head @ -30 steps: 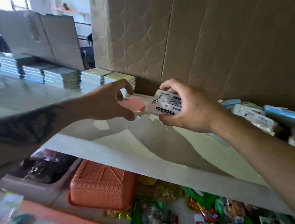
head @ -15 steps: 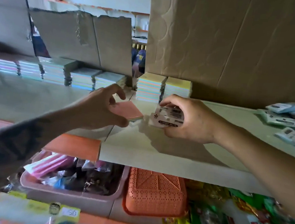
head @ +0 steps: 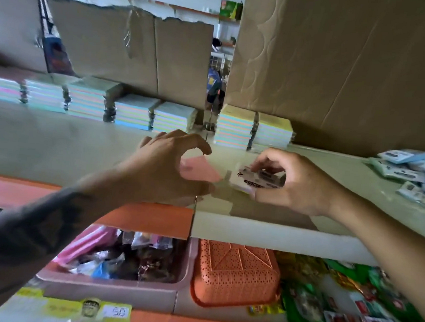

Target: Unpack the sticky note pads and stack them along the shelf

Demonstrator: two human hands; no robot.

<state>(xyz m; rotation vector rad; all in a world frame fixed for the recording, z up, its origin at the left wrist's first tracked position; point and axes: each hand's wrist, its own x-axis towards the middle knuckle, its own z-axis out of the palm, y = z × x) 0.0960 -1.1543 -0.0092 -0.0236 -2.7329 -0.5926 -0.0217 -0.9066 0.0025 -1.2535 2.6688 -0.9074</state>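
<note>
Pink sticky note pad point(head: 200, 171) held just above the shelf point(head: 266, 211), pinched between thumb and curled fingers point(head: 197, 143) of the left hand point(head: 164, 167). Just right of it, a wrapped pack of sticky notes point(head: 258, 181) with a black-and-white label, gripped by the right hand point(head: 296, 183), fingers curled over its far edge and thumb under the near edge; touching the shelf or hovering, cannot tell. Pad and pack close together, a narrow gap between them. Farther back along the shelf, a row of stacked pads point(head: 138, 112) in pastel bands running left, plus two more stacks point(head: 255, 131) to the right against the cardboard backing point(head: 342, 69). At far right on the shelf, a loose pile of wrapped packs point(head: 415, 176). Below the shelf edge, a pink bin point(head: 118, 285) with assorted wrapped goods, an orange perforated basket point(head: 234, 275) beside it, and green snack packets point(head: 343, 300) to the right.
</note>
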